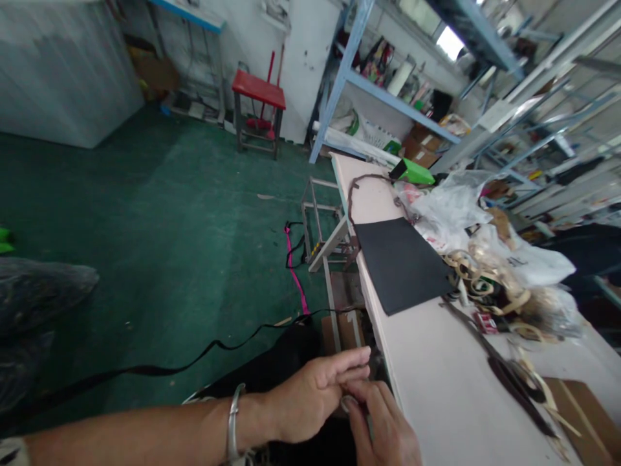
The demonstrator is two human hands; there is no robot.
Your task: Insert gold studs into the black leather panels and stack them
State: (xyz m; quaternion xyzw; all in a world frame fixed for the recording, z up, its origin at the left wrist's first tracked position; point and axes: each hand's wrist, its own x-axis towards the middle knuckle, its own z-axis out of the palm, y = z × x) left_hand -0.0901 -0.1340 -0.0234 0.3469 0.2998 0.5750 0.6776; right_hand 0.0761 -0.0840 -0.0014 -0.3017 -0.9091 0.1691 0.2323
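Observation:
My left hand [315, 391], with a metal bangle on the wrist, is at the bottom centre, fingers pressed together in a pinch. My right hand [383, 424] meets it from below, fingers also closed. Between the fingertips sits something small, possibly a metal ring, too small to name. A long black strap [145, 371] trails from near my hands leftwards over the green floor. Both hands hover just left of the pale worktable's edge [388, 362].
On the table lie a black sheet [402, 262], dark leather straps [514, 375], tan strap loops [490, 278] and plastic bags [456, 200]. A green tool [412, 171] sits at the far end. A red stool [258, 90], blue shelving [388, 97] and a pink strap [295, 272] are beyond.

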